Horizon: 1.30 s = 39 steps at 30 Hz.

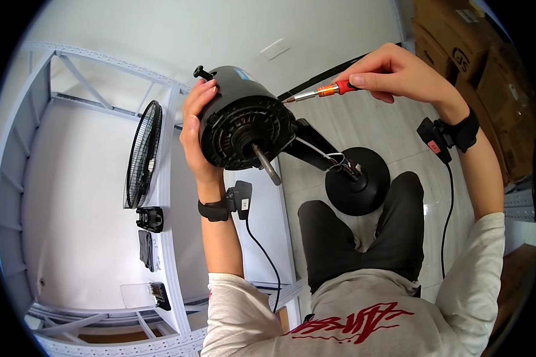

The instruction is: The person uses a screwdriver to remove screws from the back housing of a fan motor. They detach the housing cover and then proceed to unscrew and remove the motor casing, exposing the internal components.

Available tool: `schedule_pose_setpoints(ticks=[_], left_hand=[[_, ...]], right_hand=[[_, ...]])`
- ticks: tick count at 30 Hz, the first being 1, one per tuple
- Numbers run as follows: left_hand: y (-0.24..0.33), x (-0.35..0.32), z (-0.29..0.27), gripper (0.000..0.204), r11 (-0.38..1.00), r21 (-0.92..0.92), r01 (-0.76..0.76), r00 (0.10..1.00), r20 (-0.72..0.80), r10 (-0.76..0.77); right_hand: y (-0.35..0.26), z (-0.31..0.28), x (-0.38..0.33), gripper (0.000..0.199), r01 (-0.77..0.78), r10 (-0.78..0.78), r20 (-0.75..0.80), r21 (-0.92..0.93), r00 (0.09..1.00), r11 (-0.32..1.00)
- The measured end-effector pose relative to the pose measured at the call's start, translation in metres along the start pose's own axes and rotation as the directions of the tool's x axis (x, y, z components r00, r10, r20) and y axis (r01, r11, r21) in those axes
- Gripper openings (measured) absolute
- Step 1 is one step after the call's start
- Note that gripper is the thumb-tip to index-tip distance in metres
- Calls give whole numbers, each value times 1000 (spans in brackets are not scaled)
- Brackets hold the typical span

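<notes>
One white shelf unit (77, 196) beyond the left hand (195, 143), several brown boxes (500, 95) beyond the right hand (387, 74), one black fan motor (238, 95) gripped in the left hand, one fan grille (142, 160) to its left, one red-handled screwdriver (330, 90) pinched in the right hand, one open case (159, 296) below-left of the left hand, perhaps holding bits.

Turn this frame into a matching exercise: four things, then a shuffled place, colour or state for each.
1. left hand
2. screwdriver
3. stand base
4. fan grille

A. held in the right hand
B. at the white rack on the left
C. against the motor housing
D. solid black disc

Pairs: 1-C, 2-A, 3-D, 4-B
</notes>
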<state>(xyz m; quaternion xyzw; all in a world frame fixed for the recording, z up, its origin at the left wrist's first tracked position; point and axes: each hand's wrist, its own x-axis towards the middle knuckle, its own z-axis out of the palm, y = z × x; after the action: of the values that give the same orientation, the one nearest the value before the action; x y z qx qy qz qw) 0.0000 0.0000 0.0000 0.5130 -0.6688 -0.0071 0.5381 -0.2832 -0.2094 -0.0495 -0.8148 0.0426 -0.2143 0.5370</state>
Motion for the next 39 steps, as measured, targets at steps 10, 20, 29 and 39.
schedule_pose_setpoints(ticks=[10,20,29,39], left_hand=[[1,2,4,58,1000,13,10,999,-39,-10],[2,-2,-1,55,1000,12,18,999,-30,-18],[9,2,6,55,996,84,-3,1000,-15,4],[10,-1,5,53,992,123,-23,999,-30,27]], right_hand=[[-18,1,-5,34,-116,117,0,96,993,989],[-60,46,-35,27,-109,90,-260,-62,961,992],[-69,108,-51,26,-68,-111,-520,-312,847,948],[-52,155,-38,24,-90,-289,-667,-473,687,876]])
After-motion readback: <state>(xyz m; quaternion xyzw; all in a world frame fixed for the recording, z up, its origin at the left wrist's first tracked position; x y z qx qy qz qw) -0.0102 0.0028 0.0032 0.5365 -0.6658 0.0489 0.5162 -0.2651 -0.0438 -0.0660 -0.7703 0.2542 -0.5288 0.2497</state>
